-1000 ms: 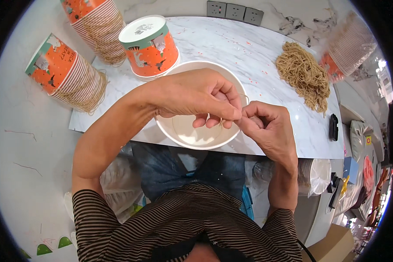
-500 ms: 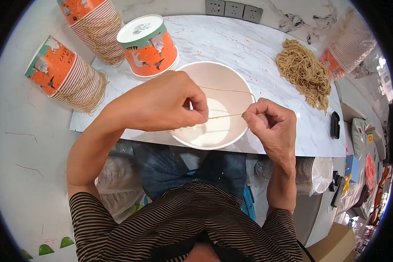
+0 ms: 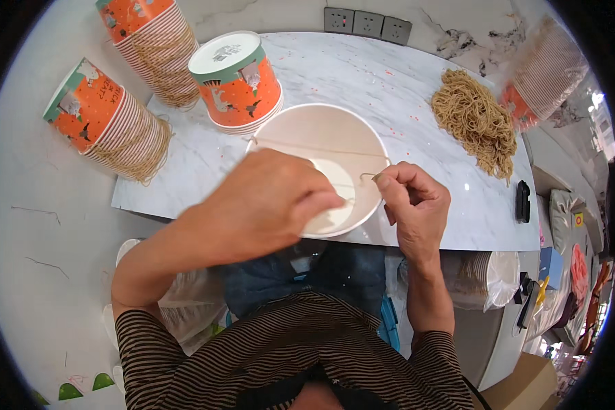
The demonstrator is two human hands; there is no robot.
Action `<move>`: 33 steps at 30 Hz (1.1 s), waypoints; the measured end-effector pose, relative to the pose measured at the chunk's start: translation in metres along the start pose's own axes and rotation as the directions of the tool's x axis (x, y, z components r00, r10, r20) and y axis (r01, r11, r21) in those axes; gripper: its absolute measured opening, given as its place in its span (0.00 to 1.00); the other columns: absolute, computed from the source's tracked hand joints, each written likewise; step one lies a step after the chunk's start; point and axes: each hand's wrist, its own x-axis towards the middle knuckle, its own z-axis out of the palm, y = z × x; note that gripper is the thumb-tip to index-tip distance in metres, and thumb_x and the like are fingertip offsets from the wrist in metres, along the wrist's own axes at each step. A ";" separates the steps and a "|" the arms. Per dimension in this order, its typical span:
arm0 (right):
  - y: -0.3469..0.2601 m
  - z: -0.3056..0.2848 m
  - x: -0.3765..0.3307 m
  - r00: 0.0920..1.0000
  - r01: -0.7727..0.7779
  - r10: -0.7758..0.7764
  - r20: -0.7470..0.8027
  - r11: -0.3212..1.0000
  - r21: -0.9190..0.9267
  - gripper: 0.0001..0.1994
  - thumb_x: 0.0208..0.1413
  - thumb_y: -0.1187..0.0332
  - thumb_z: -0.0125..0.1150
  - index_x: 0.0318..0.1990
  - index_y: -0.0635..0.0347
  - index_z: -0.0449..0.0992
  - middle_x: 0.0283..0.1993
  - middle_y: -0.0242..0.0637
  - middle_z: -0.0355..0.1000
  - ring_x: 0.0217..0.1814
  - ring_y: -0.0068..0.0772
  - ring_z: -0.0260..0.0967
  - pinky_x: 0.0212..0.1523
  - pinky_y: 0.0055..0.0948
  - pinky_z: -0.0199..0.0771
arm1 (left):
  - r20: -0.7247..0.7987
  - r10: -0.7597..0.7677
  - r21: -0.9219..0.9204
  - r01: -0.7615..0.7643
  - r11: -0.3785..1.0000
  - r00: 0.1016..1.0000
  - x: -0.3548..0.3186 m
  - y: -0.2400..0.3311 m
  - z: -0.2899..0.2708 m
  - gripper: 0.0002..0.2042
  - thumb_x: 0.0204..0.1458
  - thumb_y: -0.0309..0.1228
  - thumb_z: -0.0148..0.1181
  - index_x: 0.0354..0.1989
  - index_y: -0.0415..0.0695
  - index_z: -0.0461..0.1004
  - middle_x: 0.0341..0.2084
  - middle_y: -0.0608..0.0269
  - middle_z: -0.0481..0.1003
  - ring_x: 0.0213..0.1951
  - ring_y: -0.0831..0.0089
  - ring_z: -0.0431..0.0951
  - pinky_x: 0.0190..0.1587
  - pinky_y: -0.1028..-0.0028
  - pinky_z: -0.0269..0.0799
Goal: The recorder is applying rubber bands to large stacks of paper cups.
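A large white paper tub [image 3: 345, 126] stands with its mouth toward me at the table's near edge. A thin tan string [image 3: 321, 147] stretches across its opening, meeting the rim on both sides. On the right, my right hand [image 3: 420, 208] pinches a short end of string between thumb and forefinger, over the tub's right rim. My left hand [image 3: 270, 198], blurred by motion, hovers over the tub's near left part with its fingers curled in and thumb against them. What it holds, if anything, cannot be made out.
A heap of tan strings [image 3: 475, 123] lies at the right on the marble table [image 3: 321, 65]. Orange-printed tub stacks [image 3: 236, 89] stand at the left, some with strings [image 3: 133, 147] hanging. A black object [image 3: 523, 201] lies near the right edge. Wrapped tubs [image 3: 547, 72] stand behind.
The string that was taut between my hands is no longer stretched there. My left hand has moved down toward me; my right hand stays near the rim, pinching a short end.
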 end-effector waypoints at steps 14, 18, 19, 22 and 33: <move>0.016 0.017 -0.004 0.859 0.506 -0.499 0.109 0.802 -0.318 0.05 0.53 0.79 0.71 0.37 0.63 0.84 0.22 0.27 0.67 0.21 0.15 0.58 0.22 0.21 0.56 | -0.036 -0.266 -0.503 0.212 0.838 0.963 0.021 0.005 0.010 0.09 0.62 0.28 0.66 0.42 0.34 0.85 0.33 0.61 0.85 0.35 0.79 0.81 0.40 0.77 0.77; 0.018 0.001 0.006 0.893 0.440 -0.398 0.211 0.871 -0.220 0.13 0.59 0.78 0.67 0.51 0.64 0.76 0.30 0.32 0.76 0.29 0.21 0.72 0.32 0.22 0.73 | -0.089 -0.301 -0.755 0.133 0.643 0.950 0.011 0.008 0.007 0.08 0.61 0.25 0.65 0.40 0.30 0.83 0.34 0.58 0.85 0.36 0.77 0.83 0.43 0.76 0.78; 0.016 -0.005 0.011 0.887 0.444 -0.395 0.239 0.872 -0.206 0.13 0.60 0.79 0.66 0.52 0.64 0.75 0.32 0.34 0.77 0.31 0.23 0.74 0.34 0.24 0.75 | -0.089 -0.298 -0.752 0.132 0.645 0.951 0.009 0.006 0.005 0.08 0.61 0.25 0.65 0.40 0.30 0.83 0.34 0.58 0.85 0.36 0.77 0.83 0.43 0.76 0.78; -0.001 -0.018 0.029 0.828 0.535 -0.441 0.347 0.806 -0.252 0.14 0.58 0.81 0.64 0.52 0.63 0.74 0.36 0.38 0.79 0.35 0.29 0.78 0.38 0.28 0.78 | -0.014 -0.202 -0.835 0.099 0.541 0.979 0.009 -0.001 0.000 0.07 0.62 0.23 0.63 0.39 0.29 0.83 0.33 0.57 0.84 0.36 0.76 0.84 0.43 0.76 0.79; -0.071 -0.020 0.041 0.570 0.814 -0.283 0.772 0.326 -0.481 0.11 0.48 0.74 0.66 0.40 0.54 0.75 0.33 0.34 0.74 0.36 0.43 0.75 0.30 0.42 0.72 | -0.056 0.055 -0.122 -0.062 0.991 0.997 0.016 -0.011 0.022 0.06 0.55 0.25 0.65 0.38 0.38 0.85 0.28 0.58 0.84 0.31 0.66 0.85 0.38 0.69 0.78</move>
